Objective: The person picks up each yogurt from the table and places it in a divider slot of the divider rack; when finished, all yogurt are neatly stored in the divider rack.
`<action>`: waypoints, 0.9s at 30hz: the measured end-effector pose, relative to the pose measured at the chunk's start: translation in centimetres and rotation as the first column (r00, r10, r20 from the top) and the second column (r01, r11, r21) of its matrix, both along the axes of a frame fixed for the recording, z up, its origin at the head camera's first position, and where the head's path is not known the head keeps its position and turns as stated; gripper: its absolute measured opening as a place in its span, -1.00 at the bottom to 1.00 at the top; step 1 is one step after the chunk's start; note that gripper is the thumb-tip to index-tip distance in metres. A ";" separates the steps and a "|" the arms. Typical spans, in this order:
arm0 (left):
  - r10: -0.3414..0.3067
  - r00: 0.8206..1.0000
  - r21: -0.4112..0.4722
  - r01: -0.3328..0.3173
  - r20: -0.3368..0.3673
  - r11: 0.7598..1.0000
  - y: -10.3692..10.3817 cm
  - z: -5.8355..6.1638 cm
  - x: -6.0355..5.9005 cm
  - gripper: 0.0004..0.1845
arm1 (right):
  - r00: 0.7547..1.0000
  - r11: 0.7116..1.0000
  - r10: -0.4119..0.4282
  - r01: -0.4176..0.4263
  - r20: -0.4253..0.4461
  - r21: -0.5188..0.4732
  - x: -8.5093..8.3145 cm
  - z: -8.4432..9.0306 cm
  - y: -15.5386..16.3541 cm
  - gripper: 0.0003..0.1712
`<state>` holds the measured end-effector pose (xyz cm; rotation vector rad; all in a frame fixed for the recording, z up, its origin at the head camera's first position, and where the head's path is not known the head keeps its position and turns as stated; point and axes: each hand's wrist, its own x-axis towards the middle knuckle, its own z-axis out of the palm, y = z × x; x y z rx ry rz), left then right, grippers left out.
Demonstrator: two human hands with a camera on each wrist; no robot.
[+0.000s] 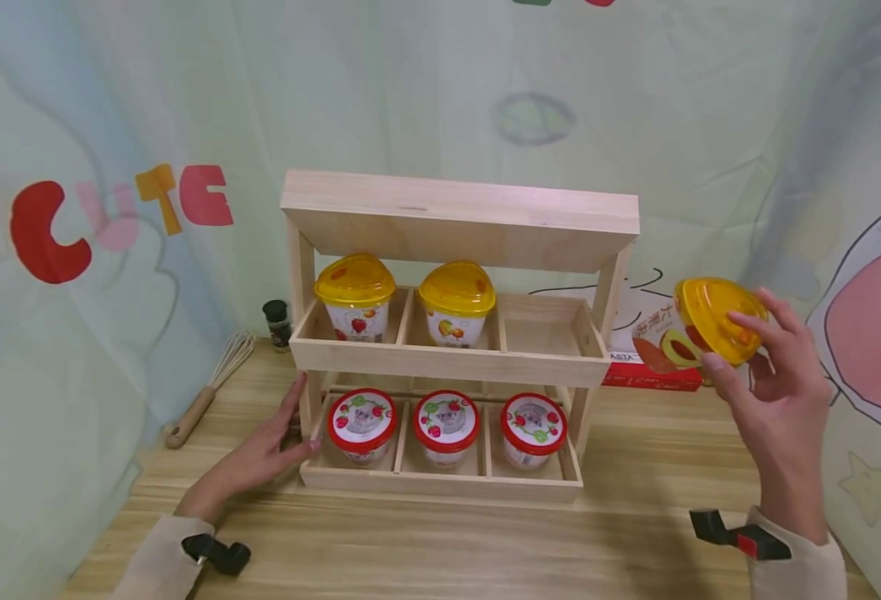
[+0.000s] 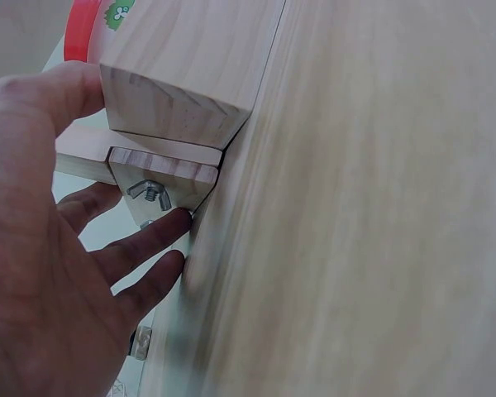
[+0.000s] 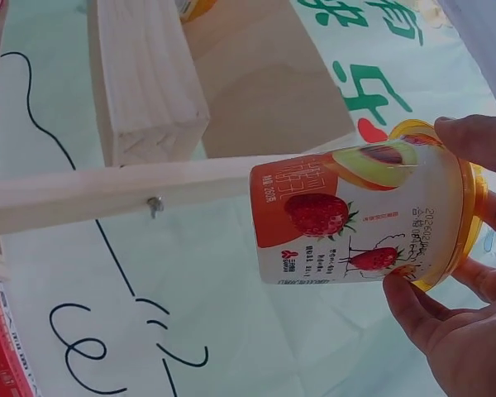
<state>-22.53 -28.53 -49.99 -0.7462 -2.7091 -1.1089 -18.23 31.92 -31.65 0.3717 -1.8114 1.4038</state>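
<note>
At the right of the head view my right hand (image 1: 785,392) holds a yogurt cup (image 3: 339,219) by its yellow domed lid (image 1: 718,321). The cup is tilted on its side, its avocado-and-strawberry print showing, apart from the wooden rack (image 1: 448,358). My left hand (image 1: 260,454) touches the rack's lower left side. In the left wrist view its fingers are spread near a wing nut (image 2: 151,192), thumb against the lower tray's corner. Two yellow-lidded cups (image 1: 356,296) (image 1: 457,302) stand in the upper tray's left and middle compartments; its right compartment (image 1: 543,325) is bare.
Three red-lidded cups (image 1: 362,421) (image 1: 446,422) (image 1: 533,423) occupy the lower tray. Left of the rack lie a whisk (image 1: 211,387) and a small dark-capped jar (image 1: 278,325). A red-and-white box (image 1: 650,377) sits behind the rack's right side. Printed curtains surround the wooden table (image 1: 440,550).
</note>
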 end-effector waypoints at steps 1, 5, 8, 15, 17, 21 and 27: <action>0.000 1.000 0.000 0.000 0.002 1.000 0.0 0.0 0.0 0.21 | 0.999 0.999 0.032 -0.033 -0.016 -0.024 0.1 0.1 -0.1 -0.44; -0.001 1.000 -0.001 0.001 0.002 1.000 0.0 0.0 0.1 0.21 | 0.988 0.987 0.127 -0.134 -0.087 -0.085 0.5 0.4 -0.6 -0.45; -0.002 1.000 0.001 0.002 0.000 1.000 0.1 0.0 0.1 0.21 | 0.983 0.983 0.148 -0.158 -0.111 -0.088 0.8 0.6 -0.9 -0.44; 0.006 1.000 -0.005 -0.006 0.006 1.000 0.1 0.1 0.2 0.21 | 0.974 0.973 0.190 -0.203 -0.121 -0.112 0.7 0.4 -1.5 -0.43; 0.007 1.000 -0.003 -0.007 0.010 1.000 0.2 0.2 0.3 0.21 | 0.974 0.971 0.193 -0.207 -0.123 -0.122 0.7 0.4 -1.7 -0.42; 0.002 1.000 0.004 -0.002 0.007 1.000 0.2 0.3 0.3 0.21 | 0.973 0.968 0.191 -0.208 -0.129 -0.143 0.6 0.3 -2.2 -0.42; 0.004 1.000 0.006 -0.005 0.015 1.000 0.2 0.3 0.3 0.21 | 0.974 0.971 0.184 -0.200 -0.130 -0.127 0.1 0.7 -3.1 -0.42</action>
